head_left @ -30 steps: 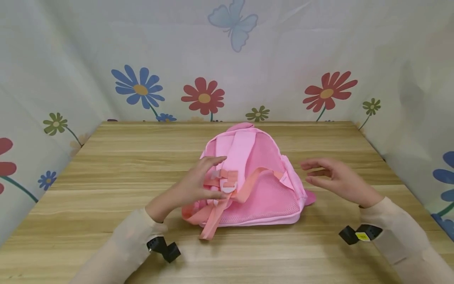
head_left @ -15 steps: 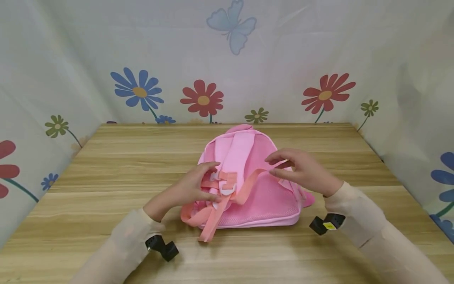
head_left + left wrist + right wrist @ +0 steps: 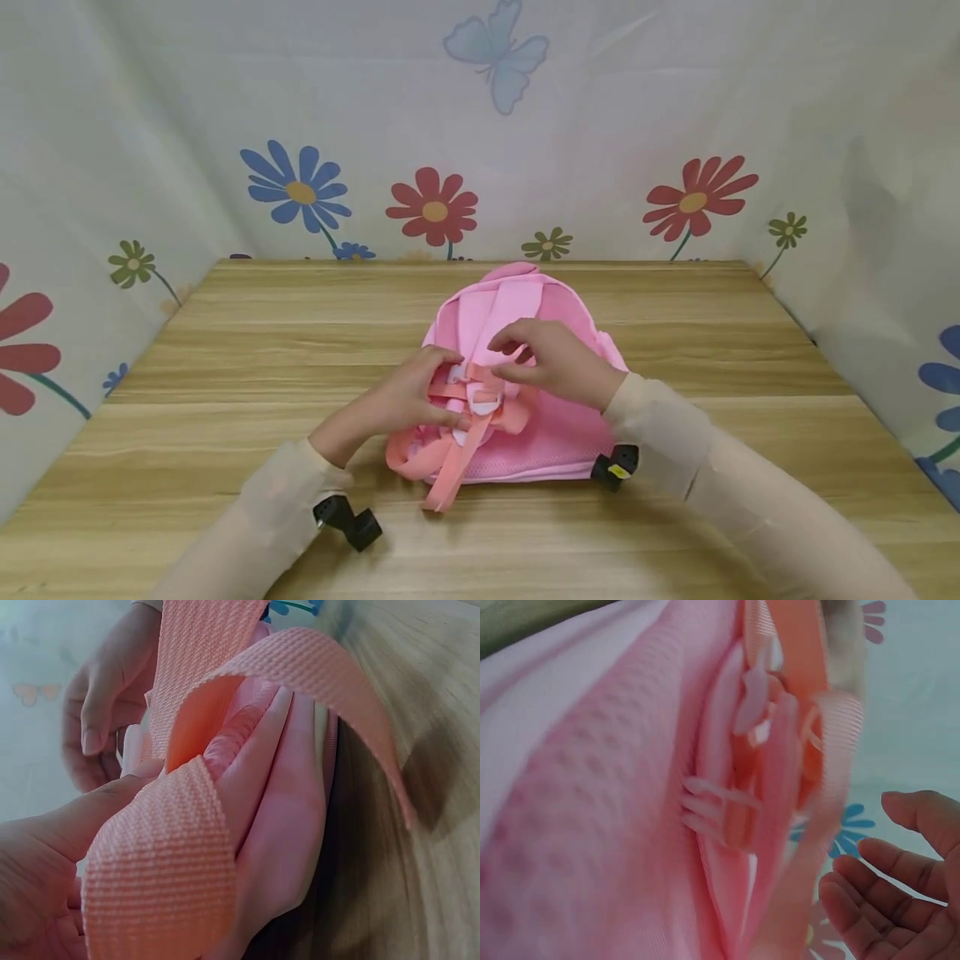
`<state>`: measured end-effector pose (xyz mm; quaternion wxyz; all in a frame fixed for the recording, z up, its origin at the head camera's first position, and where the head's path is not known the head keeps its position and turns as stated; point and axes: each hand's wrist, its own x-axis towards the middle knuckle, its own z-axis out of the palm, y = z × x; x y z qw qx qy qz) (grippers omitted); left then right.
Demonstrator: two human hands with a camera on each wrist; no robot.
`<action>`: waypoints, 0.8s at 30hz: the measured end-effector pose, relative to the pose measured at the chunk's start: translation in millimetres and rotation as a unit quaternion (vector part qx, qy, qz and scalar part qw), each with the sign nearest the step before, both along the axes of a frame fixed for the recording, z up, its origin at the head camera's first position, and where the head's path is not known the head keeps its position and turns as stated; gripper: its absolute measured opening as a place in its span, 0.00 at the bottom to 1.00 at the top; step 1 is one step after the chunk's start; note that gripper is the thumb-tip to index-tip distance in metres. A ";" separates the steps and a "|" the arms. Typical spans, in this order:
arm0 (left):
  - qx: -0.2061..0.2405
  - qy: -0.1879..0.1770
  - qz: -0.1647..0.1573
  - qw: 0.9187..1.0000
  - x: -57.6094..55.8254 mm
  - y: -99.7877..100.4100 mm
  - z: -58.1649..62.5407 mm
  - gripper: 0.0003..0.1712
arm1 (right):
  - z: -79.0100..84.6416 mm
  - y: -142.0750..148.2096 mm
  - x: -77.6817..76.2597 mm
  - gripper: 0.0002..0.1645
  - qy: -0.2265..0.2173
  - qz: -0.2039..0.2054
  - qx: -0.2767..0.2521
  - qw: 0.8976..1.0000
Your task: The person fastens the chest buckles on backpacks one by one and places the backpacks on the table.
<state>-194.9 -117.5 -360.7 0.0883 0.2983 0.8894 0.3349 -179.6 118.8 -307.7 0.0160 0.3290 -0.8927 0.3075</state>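
Observation:
A pink backpack (image 3: 558,417) lies on the table with its mesh back panel up. Its padded shoulder straps (image 3: 513,304) run down to coral webbing and a pale plastic buckle (image 3: 483,403). My left hand (image 3: 401,398) is at the left side of the webbing, thumb and forefinger spread apart around the buckle area. In the left wrist view the thumb lies right at a webbing strap (image 3: 169,862), which covers part of the hand. Above the buckle hovers my right hand (image 3: 555,358), fingers loosely bent, nothing between thumb and fingers.
Wood-grain table (image 3: 300,333) surrounds the backpack. A loose webbing end (image 3: 448,487) hangs toward the front edge. White cloth (image 3: 360,75) printed with flowers and a butterfly hangs behind and at both sides. Each wrist carries a small black camera (image 3: 615,468).
My right hand has moved left from beside the backpack to above the buckle. The left hand stays nearly in place, its thumb and forefinger slightly closer together.

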 end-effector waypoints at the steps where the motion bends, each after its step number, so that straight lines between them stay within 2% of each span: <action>1: -0.001 0.001 -0.001 1.000 -0.2 0.0 -0.1 0.50 | -1.2 -4.6 -1.1 0.16 -0.001 -0.003 0.011 1.000; 6: -0.001 0.005 -0.004 1.000 -1.0 0.3 -0.7 0.49 | -6.8 -24.6 -7.3 0.13 0.018 -0.015 0.081 0.996; 13: -0.002 0.014 -0.009 1.000 -0.8 0.0 -0.7 0.49 | -12.2 -43.9 -12.9 0.12 0.033 -0.026 0.172 0.984; 20: -0.004 0.009 -0.005 1.000 -0.7 -0.9 -0.5 0.48 | -12.9 -52.1 -13.5 0.12 0.036 -0.040 0.219 0.974; 24: -0.007 0.009 -0.002 1.000 0.0 -1.0 0.6 0.49 | -12.1 -53.3 -12.4 0.11 0.041 -0.034 0.220 0.974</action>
